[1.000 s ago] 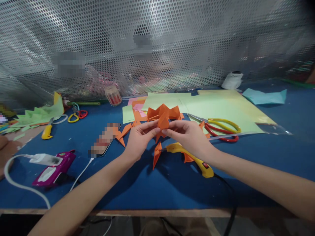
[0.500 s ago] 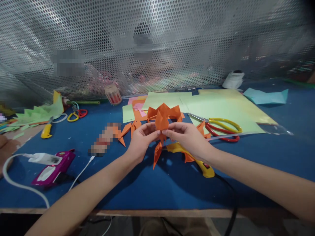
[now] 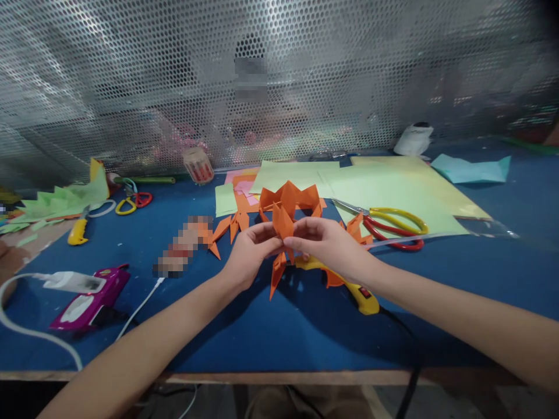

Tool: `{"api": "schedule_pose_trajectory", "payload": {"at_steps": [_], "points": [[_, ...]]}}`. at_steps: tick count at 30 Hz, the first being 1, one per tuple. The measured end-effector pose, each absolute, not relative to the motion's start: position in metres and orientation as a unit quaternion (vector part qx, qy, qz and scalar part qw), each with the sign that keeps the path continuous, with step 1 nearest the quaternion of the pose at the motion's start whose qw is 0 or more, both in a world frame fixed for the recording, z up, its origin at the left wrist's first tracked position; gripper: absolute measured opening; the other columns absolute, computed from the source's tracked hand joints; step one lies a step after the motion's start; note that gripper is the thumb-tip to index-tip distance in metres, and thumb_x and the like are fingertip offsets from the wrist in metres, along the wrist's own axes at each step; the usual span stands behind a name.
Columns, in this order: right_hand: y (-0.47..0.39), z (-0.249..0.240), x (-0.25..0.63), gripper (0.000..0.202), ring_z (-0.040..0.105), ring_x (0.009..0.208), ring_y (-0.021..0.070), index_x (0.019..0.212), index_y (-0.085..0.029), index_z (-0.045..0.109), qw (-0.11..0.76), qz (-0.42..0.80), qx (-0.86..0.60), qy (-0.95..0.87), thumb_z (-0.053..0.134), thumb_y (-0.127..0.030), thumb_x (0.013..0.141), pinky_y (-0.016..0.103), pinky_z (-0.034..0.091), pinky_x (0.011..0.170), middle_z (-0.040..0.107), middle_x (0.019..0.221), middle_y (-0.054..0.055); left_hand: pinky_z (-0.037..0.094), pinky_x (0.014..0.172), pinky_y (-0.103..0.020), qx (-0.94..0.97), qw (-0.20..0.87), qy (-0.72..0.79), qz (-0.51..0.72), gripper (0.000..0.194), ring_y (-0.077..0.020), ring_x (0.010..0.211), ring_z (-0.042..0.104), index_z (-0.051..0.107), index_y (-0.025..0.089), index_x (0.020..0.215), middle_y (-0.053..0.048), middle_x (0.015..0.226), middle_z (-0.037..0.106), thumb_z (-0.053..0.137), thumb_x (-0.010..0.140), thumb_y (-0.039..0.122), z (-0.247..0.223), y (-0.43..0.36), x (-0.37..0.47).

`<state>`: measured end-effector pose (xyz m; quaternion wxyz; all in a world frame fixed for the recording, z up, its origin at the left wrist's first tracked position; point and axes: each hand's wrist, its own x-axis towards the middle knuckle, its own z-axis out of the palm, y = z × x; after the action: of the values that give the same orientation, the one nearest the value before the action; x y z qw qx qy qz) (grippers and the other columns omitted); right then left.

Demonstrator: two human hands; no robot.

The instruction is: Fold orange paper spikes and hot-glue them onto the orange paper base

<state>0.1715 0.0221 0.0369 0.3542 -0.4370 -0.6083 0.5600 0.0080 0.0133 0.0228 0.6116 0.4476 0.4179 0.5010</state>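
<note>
An orange folded paper piece (image 3: 283, 220) with pointed tips is pinched between my two hands above the blue table. My left hand (image 3: 245, 256) grips its left side with thumb and fingers. On the other side, my right hand (image 3: 334, 244) holds it with the thumb in front. Below the fingers hangs or lies a pointed orange paper shape (image 3: 278, 273); I cannot tell if it is joined on. An orange paper crown (image 3: 306, 196) stands just behind. Under my right wrist lies a yellow glue gun (image 3: 365, 299), partly hidden. More folded orange pieces (image 3: 239, 222) sit beside my left hand.
Red-and-yellow-handled scissors (image 3: 396, 222) lie right, on pale green sheets (image 3: 379, 186). At left are a yellow-handled cutter (image 3: 78, 231), small scissors (image 3: 131, 202), a magenta device (image 3: 94, 302) with a white cable, and a green paper crown (image 3: 65, 201). A person's hand (image 3: 11, 262) shows at the left edge.
The folded paper between my fingers has turned, and its broad rounded face now looks narrower, with separate tips. My hands stay almost in place. The view has shifted slightly.
</note>
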Motion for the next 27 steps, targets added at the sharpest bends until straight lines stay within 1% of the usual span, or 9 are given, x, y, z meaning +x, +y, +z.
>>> {"api": "schedule_pose_trajectory", "payload": {"at_steps": [6, 11, 14, 17, 18, 21, 23, 24, 27], "points": [[0.027, 0.036, 0.174, 0.02, 0.062, 0.065, 0.0112, 0.077, -0.019, 0.056, 0.347, 0.551, -0.447, -0.614, 0.07, -0.032, 0.072, 0.025, 0.05, 0.06, 0.065, 0.071, 0.0, 0.056, 0.081, -0.034, 0.466, 0.608, 0.398, 0.504, 0.026, -0.0198, 0.083, 0.068, 0.075, 0.016, 0.083, -0.006, 0.088, 0.074, 0.077, 0.068, 0.037, 0.024, 0.011, 0.008], [0.027, 0.038, 0.176, 0.027, 0.065, 0.067, 0.0138, 0.078, -0.02, 0.054, 0.337, 0.528, -0.455, -0.633, 0.075, -0.032, 0.066, 0.026, 0.05, 0.059, 0.067, 0.072, 0.0, 0.055, 0.079, -0.03, 0.48, 0.584, 0.429, 0.495, 0.026, -0.014, 0.069, 0.066, 0.073, 0.014, 0.071, -0.002, 0.069, 0.07, 0.083, 0.061, 0.036, 0.026, 0.009, 0.01], [0.03, 0.048, 0.18, 0.021, 0.065, 0.067, 0.0142, 0.082, -0.021, 0.058, 0.315, 0.448, -0.461, -0.699, 0.07, -0.034, 0.071, 0.028, 0.051, 0.062, 0.069, 0.074, 0.0, 0.056, 0.075, -0.03, 0.458, 0.581, 0.44, 0.509, 0.029, -0.0147, 0.068, 0.066, 0.073, 0.014, 0.071, -0.003, 0.069, 0.07, 0.082, 0.061, 0.039, 0.027, 0.012, 0.007], [0.036, 0.063, 0.186, 0.006, 0.063, 0.065, 0.0135, 0.08, -0.021, 0.064, 0.257, 0.304, -0.484, -0.779, 0.064, -0.026, 0.076, 0.028, 0.049, 0.062, 0.069, 0.072, 0.0, 0.055, 0.078, -0.032, 0.45, 0.581, 0.44, 0.516, 0.033, -0.0172, 0.075, 0.067, 0.074, 0.013, 0.08, -0.006, 0.078, 0.073, 0.083, 0.06, 0.037, 0.028, 0.016, 0.003], [0.038, 0.069, 0.189, 0.005, 0.062, 0.065, 0.0135, 0.078, -0.021, 0.066, 0.232, 0.263, -0.488, -0.799, 0.062, -0.023, 0.077, 0.028, 0.049, 0.063, 0.069, 0.072, 0.0, 0.054, 0.08, -0.032, 0.451, 0.58, 0.441, 0.516, 0.034, -0.0177, 0.077, 0.067, 0.074, 0.013, 0.081, -0.007, 0.08, 0.073, 0.084, 0.058, 0.036, 0.028, 0.017, 0.002], [0.046, 0.083, 0.202, 0.013, 0.062, 0.068, 0.0143, 0.08, -0.023, 0.07, 0.138, 0.183, -0.51, -0.829, 0.058, -0.019, 0.078, 0.029, 0.049, 0.067, 0.07, 0.075, 0.001, 0.052, 0.084, -0.034, 0.464, 0.574, 0.449, 0.504, 0.036, -0.0191, 0.082, 0.067, 0.074, 0.013, 0.083, -0.007, 0.084, 0.074, 0.085, 0.056, 0.035, 0.028, 0.018, 0.0], [0.055, 0.088, 0.215, 0.016, 0.063, 0.071, 0.0165, 0.083, -0.023, 0.071, 0.048, 0.128, -0.555, -0.82, 0.056, -0.02, 0.078, 0.03, 0.049, 0.067, 0.071, 0.081, 0.003, 0.051, 0.086, -0.034, 0.476, 0.569, 0.449, 0.498, 0.036, -0.0194, 0.085, 0.066, 0.074, 0.014, 0.084, -0.006, 0.085, 0.073, 0.085, 0.057, 0.035, 0.028, 0.019, 0.0], [0.061, 0.088, 0.222, 0.018, 0.063, 0.072, 0.0176, 0.085, -0.024, 0.071, -0.02, 0.094, -0.589, -0.802, 0.054, -0.02, 0.079, 0.031, 0.048, 0.066, 0.071, 0.084, 0.003, 0.05, 0.087, -0.034, 0.481, 0.566, 0.448, 0.497, 0.035, -0.0194, 0.086, 0.066, 0.073, 0.014, 0.085, -0.006, 0.086, 0.073, 0.084, 0.058, 0.035, 0.027, 0.019, 0.0], [0.078, 0.081, 0.241, 0.025, 0.063, 0.076, 0.0247, 0.097, -0.018, 0.071, -0.073, 0.064, -0.633, -0.768, 0.059, -0.021, 0.075, 0.036, 0.047, 0.063, 0.071, 0.091, 0.011, 0.048, 0.091, -0.033, 0.489, 0.565, 0.441, 0.498, 0.032, -0.0191, 0.093, 0.065, 0.073, 0.015, 0.087, -0.006, 0.091, 0.073, 0.081, 0.062, 0.034, 0.025, 0.019, 0.001]]}}
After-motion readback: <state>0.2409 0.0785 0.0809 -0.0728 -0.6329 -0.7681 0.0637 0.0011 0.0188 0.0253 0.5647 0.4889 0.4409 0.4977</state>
